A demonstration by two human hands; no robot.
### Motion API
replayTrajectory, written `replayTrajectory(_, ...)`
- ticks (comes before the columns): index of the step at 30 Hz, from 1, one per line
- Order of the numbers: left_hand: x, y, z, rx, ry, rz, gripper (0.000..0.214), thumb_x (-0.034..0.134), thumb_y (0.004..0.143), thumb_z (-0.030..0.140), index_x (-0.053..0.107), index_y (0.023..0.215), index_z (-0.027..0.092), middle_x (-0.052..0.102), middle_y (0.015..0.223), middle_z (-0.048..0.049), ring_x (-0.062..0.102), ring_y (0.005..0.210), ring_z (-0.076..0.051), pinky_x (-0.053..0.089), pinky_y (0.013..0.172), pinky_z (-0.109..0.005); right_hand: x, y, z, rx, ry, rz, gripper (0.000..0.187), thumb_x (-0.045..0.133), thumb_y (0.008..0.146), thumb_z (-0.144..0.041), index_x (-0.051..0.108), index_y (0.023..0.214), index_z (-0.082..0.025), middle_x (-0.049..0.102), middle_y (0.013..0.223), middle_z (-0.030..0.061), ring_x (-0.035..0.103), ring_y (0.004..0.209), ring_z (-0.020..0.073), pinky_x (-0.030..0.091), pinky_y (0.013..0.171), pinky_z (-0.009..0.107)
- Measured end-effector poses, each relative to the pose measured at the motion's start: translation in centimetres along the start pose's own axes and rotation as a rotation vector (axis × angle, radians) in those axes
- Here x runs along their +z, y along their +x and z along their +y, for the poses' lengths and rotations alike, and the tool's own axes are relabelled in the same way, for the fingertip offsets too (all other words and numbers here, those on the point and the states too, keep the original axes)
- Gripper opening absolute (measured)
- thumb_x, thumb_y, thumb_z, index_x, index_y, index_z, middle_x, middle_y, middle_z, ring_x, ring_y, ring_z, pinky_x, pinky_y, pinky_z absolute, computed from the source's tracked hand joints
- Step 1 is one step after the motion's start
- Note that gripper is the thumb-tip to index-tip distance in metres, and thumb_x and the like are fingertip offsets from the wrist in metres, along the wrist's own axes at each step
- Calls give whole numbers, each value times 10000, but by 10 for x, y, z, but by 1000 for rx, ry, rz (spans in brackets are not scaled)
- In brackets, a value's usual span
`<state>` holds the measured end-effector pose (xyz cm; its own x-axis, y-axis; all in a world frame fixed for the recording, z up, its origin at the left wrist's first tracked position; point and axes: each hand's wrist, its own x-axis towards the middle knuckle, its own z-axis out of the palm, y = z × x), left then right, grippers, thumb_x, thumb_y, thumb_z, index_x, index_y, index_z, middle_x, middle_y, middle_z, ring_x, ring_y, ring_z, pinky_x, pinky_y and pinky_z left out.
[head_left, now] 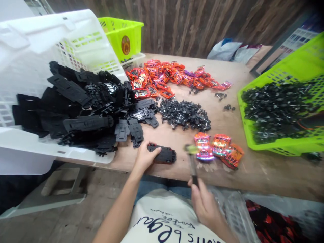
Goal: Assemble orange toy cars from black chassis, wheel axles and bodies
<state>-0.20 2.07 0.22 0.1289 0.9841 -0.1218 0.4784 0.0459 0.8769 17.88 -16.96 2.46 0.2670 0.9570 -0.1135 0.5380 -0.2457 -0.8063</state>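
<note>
My left hand grips a toy car lying underside up near the front edge of the wooden table; its black base faces up. My right hand is closed round the dark handle of a small hammer, whose blurred head hovers just right of the car. Three finished shiny orange and pink toy cars lie to the right of the hammer head. A heap of black plastic bases spills from a tipped white crate on the left.
A pile of black wheels on metal axles sits mid-table, with a spread of orange car shells behind it. A green basket of wheels stands at the right, another green basket at the back. Plastic bags lie at the lower right.
</note>
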Motion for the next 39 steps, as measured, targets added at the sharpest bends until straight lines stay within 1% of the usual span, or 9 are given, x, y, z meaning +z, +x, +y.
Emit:
replayTrajectory(2,0,1,0,6,8,9,244,671,661,347,605,821,175,586,727,2,579,706,-176,484,685,-308,6,-2,10,5,-66,-121,339,341,927,-468,565,924,-213,539,480,-19,528,404,163,358,409,243)
replayTrajectory(8,-3,4,0,6,10,29,247,679,670,326,597,848,175,612,804,-19,608,798,-200,490,765,-346,6,3,9,40,-61,-108,392,280,948,-455,572,851,-212,648,637,45,609,570,184,431,534,249)
replayTrajectory(13,-18,-3,21,236,-90,92,652,740,645,240,416,1210,203,599,1082,-68,615,961,-190,486,860,-337,10,43,2,40,-237,-35,448,246,949,-478,572,830,-195,623,593,62,611,562,220,440,522,287)
replayTrajectory(19,-16,-19,51,661,100,-78,471,599,769,107,463,1207,216,630,1089,-76,618,1001,-187,492,873,-321,9,110,-39,-527,-133,161,439,473,912,-396,435,1290,-176,568,1231,154,569,1106,251,481,905,400)
replayTrajectory(24,-12,-24,49,786,124,-106,423,529,738,-10,539,1105,199,654,1054,-66,616,988,-184,493,869,-304,16,125,-47,-921,-78,198,283,508,907,-241,499,1182,-175,636,1008,120,604,1003,238,515,860,378)
replayTrajectory(27,-14,-27,49,804,114,-103,446,491,725,-35,546,1099,201,658,1050,-63,617,983,-182,490,868,-300,23,123,-47,-989,-86,250,270,504,900,-204,511,1162,-143,631,975,143,604,970,252,530,823,392)
replayTrajectory(31,-21,-26,55,736,163,-189,423,555,798,127,495,1205,223,620,1146,-80,588,1052,-204,470,908,-324,-1,112,-52,-933,-91,296,274,534,892,-230,522,1160,-177,644,992,115,616,975,241,535,835,392)
replayTrajectory(36,-41,3,50,138,657,172,503,376,909,411,394,1370,209,567,1025,-156,600,880,-277,466,783,-425,-76,103,-10,-641,-297,729,269,591,855,-248,578,1122,-220,606,1168,117,574,1110,267,448,981,469)
replayTrajectory(39,-41,27,41,-46,923,224,589,329,897,495,377,1398,188,528,1009,-197,590,831,-316,455,686,-413,-100,95,34,-606,-436,652,214,564,863,-256,604,1071,-219,596,1193,115,579,1106,254,467,957,451)
